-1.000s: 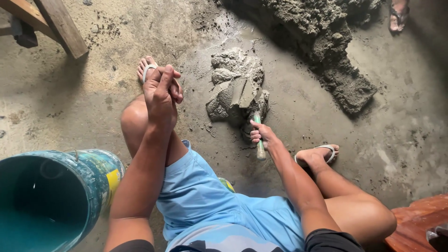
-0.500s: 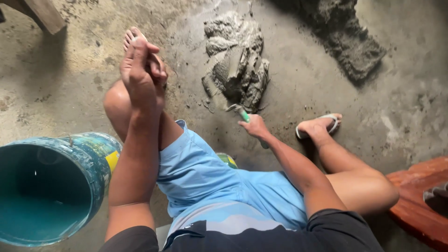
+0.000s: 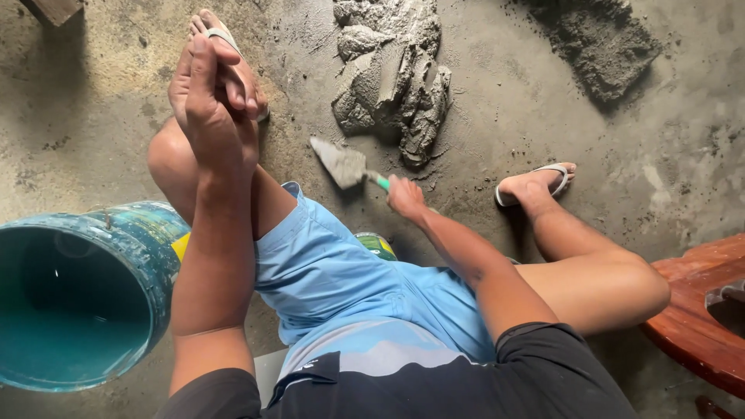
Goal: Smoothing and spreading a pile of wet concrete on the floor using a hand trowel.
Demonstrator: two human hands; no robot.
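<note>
Trowel lifted just clear of a lump of wet mortar

The right hand (image 3: 405, 195) wraps its fingers tight round the green handle of the trowel (image 3: 341, 164), whose mortar-coated blade hangs over the concrete floor (image 3: 497, 109), just beside the mortar pile (image 3: 396, 77); the left hand (image 3: 208, 101) hangs loose over the knee, fingers together, holding nothing, with a blue-green bucket (image 3: 116, 233) of water near that arm
</note>
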